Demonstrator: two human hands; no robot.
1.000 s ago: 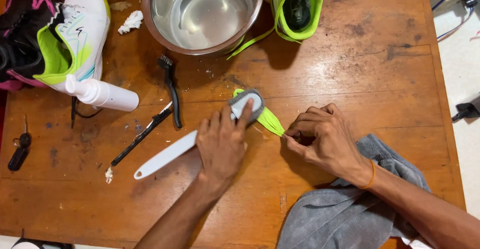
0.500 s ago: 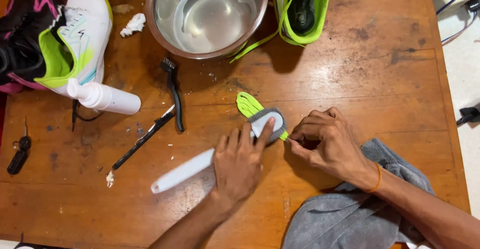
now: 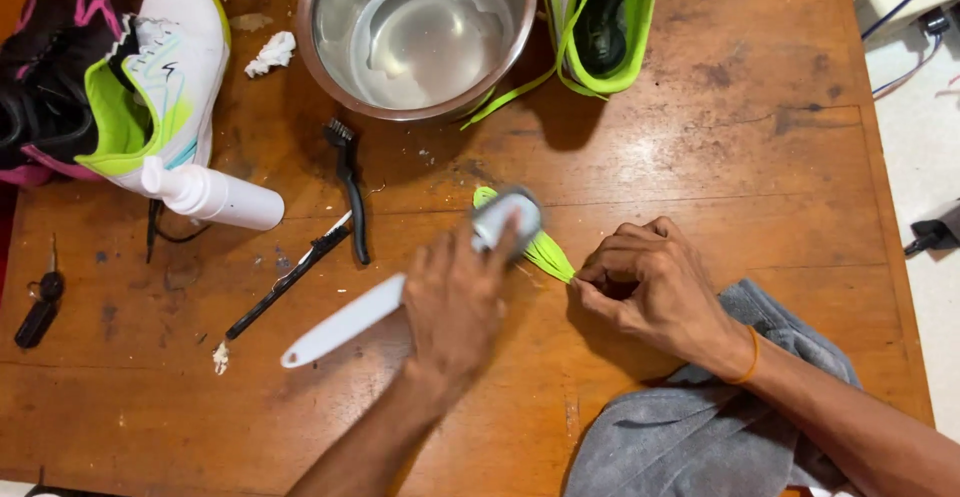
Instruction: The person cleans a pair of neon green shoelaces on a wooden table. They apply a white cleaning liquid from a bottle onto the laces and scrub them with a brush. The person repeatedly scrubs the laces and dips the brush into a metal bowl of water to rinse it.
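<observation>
1. You worked at a worn wooden table (image 3: 760, 177), scuffed and stained, its boards running left to right. Past its right edge lay a pale floor with cables and a dark plug.
2. At the far side stood a steel bowl (image 3: 415, 32) holding water. Just right of it stood a white and neon-green shoe (image 3: 605, 22), one lace trailing toward the bowl.
3. At the far left, a second white and green shoe (image 3: 165, 77) rested against a black and pink one (image 3: 45, 72), with a white squeeze bottle (image 3: 215, 195) lying just near of them.
4. Two thin black brushes (image 3: 345, 192) lay between the bottle and your hands. A key (image 3: 38, 312) sat at the left edge, and a grey cloth (image 3: 700, 437) lay at the near right.
5. The neon-green shoelace (image 3: 545, 252) lay flat at mid-table, bunched into several strands.
6. Your left hand (image 3: 455, 302) was closed round a white-handled brush (image 3: 345, 322), fingers pressing its grey head onto the lace's far end.
7. Your right hand (image 3: 655, 287) pinched the lace's near end between its fingertips, holding it down on the wood.
</observation>
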